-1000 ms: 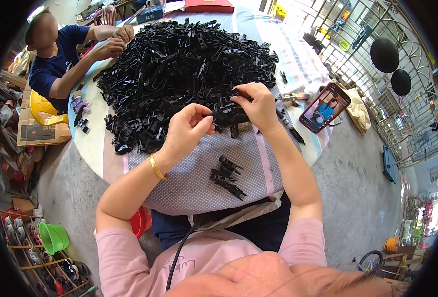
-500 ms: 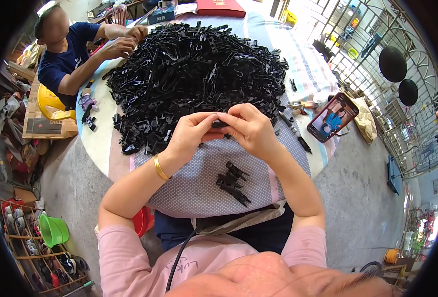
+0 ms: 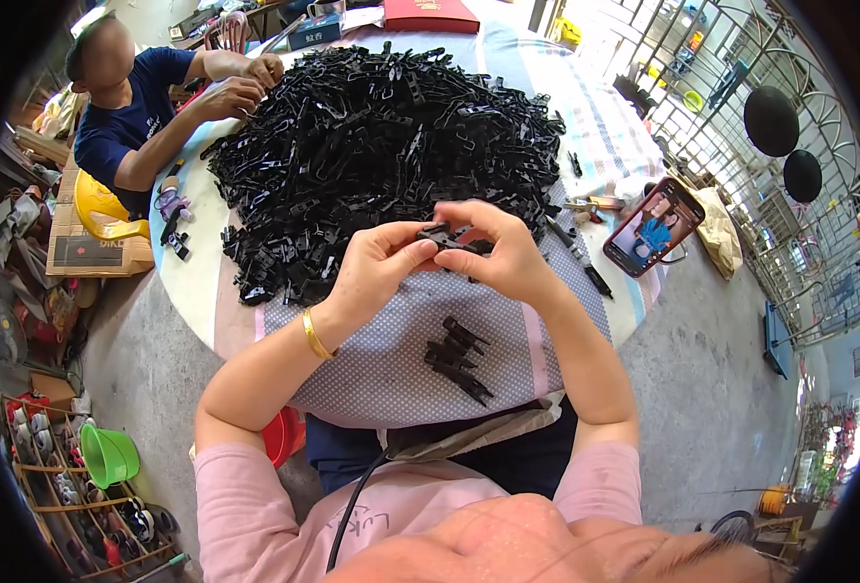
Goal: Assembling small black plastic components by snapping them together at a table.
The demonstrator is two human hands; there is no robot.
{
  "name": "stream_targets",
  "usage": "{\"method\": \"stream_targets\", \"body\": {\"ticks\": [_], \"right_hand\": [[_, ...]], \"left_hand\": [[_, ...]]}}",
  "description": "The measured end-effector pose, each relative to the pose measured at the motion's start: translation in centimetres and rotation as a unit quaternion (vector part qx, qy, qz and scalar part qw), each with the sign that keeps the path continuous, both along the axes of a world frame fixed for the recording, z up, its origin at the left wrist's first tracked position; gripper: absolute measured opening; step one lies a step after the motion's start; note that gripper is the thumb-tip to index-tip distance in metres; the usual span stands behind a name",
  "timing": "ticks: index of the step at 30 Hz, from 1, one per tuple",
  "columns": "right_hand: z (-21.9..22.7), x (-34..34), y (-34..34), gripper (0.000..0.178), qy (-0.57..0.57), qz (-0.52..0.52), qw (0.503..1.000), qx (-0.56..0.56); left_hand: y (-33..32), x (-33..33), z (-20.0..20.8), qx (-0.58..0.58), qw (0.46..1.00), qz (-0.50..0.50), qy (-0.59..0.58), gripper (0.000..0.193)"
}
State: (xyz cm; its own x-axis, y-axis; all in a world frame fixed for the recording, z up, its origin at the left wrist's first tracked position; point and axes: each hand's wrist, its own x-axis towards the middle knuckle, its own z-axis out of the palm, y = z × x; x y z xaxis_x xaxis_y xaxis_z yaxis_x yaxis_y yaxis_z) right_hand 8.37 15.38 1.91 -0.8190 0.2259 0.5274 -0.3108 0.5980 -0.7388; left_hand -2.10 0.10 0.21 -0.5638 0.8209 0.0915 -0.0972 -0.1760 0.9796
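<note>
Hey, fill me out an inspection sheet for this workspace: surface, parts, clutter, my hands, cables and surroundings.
Surface: rounded table under a patterned cloth.
Job's things: a large pile of black clips; a small group of black clips near the table's near edge; one black piece between the hands.
Clutter: phone at right, screen lit; red box at the far side.
Hands: left hand pinches the black piece; right hand curls around its other end, grip partly hidden.
Cables: dark cord over the pink shirt; ends not traceable.
Surroundings: another person at left, arms toward the pile; green bucket at lower left.
</note>
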Motion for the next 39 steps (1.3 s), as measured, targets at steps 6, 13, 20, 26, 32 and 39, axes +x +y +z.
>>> {"method": "stream_targets", "body": {"ticks": [6, 13, 20, 26, 32, 39], "right_hand": [[-0.5, 0.1, 0.5, 0.035, -0.008, 0.095, 0.991, -0.089], [0.1, 0.6, 1.1, 0.036, 0.004, 0.092, 0.994, -0.051], [-0.6, -0.2, 7.2, 0.048, -0.051, -0.033, 0.964, -0.259], [-3.1, -1.2, 6.8, 0.024, 0.005, -0.123, 0.965, 0.230], [-3.2, -1.8, 5.6, 0.011, -0.019, -0.167, 0.944, 0.282], [-2.7, -1.8, 5.7, 0.011, 0.039, -0.184, 0.966, 0.177]], "left_hand": [[-0.3, 0.3, 0.4, 0.002, 0.995, -0.023, 0.100, 0.025], [-0.3, 0.1, 0.6, 0.032, 0.995, -0.074, 0.054, 0.027], [-0.1, 1.4, 0.2, -0.072, 0.922, -0.247, 0.290, 0.025], [-0.1, 1.7, 0.0, -0.064, 0.877, -0.273, 0.391, 0.030], [0.6, 1.2, 0.2, -0.075, 0.855, 0.036, 0.512, 0.021], [2.6, 0.1, -0.3, -0.136, 0.692, 0.007, 0.709, 0.011]]}}
